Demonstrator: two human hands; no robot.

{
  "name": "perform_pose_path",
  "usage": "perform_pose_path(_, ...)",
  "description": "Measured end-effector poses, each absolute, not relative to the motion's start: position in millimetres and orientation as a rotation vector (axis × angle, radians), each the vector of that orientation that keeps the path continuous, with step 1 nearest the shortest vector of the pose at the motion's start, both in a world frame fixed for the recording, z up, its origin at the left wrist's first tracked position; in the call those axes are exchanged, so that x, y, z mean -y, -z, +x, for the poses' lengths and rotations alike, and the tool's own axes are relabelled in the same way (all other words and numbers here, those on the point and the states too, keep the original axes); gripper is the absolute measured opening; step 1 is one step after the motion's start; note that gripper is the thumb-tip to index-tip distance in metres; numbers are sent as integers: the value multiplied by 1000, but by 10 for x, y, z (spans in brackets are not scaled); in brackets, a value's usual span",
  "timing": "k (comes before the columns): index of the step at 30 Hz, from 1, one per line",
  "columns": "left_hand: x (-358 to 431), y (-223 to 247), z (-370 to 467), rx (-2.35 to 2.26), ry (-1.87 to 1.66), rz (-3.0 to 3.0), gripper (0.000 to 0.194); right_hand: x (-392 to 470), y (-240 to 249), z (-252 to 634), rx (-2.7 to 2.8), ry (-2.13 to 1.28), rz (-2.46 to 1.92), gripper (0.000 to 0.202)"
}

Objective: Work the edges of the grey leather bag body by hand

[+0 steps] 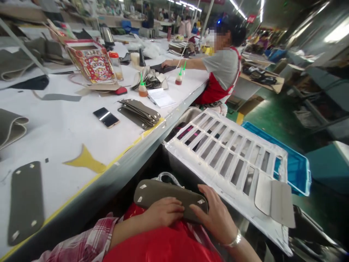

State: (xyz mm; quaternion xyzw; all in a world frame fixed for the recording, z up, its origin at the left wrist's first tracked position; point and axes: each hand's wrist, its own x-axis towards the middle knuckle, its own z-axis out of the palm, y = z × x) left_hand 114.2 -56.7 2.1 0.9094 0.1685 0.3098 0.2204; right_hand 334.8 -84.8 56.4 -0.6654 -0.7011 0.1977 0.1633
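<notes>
At the bottom centre of the frame, the left hand point(163, 212) lies on a grey leather piece point(170, 199) with its fingers curled together over the near edge. The right hand point(215, 214) grips the piece's right end, fingers spread and thumb pressed on top. The piece rests on a red apron point(163, 243) below the table point(68, 131) edge. Right of it lies a white slotted tray point(226, 149). A phone point(106, 117) sits left of centre.
</notes>
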Motion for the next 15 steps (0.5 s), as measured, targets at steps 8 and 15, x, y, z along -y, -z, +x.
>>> perform_pose_path(8,373,-290,-32,-1538,-822,1646,25,512,-418,2465,2555,-510,-1511,88)
perform_pose_path(15,241,-85,-73,-1240,-630,1319,38,302,-330,1880,2508,-576,-1494,80)
